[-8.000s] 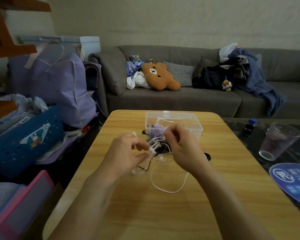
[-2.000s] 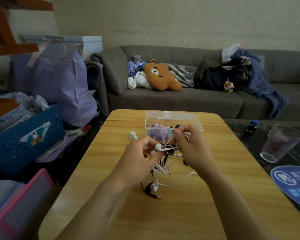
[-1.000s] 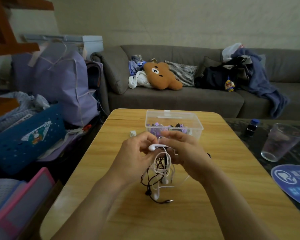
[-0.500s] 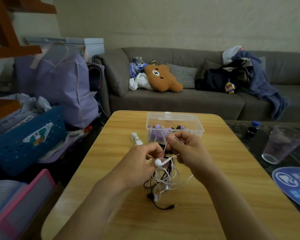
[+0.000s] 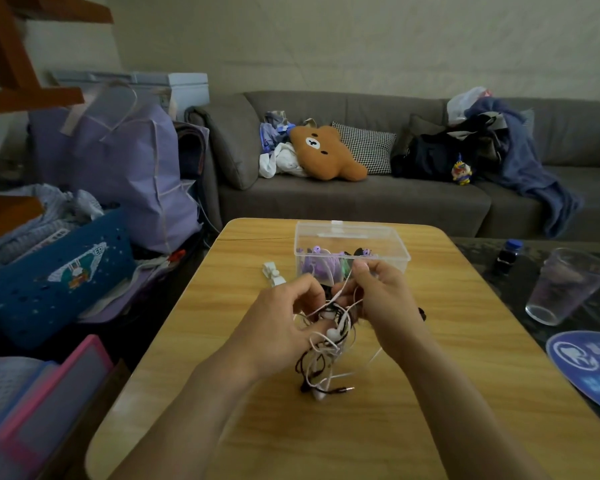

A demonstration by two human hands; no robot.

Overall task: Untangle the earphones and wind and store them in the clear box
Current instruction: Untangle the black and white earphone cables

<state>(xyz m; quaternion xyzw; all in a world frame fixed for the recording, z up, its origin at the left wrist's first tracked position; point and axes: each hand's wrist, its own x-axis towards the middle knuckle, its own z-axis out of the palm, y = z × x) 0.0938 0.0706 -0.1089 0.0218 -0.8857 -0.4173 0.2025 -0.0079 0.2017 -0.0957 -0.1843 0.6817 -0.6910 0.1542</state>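
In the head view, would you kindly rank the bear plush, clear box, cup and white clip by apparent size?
1. clear box
2. bear plush, close to the box and farther off, so unsure
3. cup
4. white clip

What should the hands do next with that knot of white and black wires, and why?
Probably pull the white wire gently away from the black one. Both hands, left hand and right hand, pinch the tangled earphones above the table, and the wires cross in loops. The clear box waits just behind.
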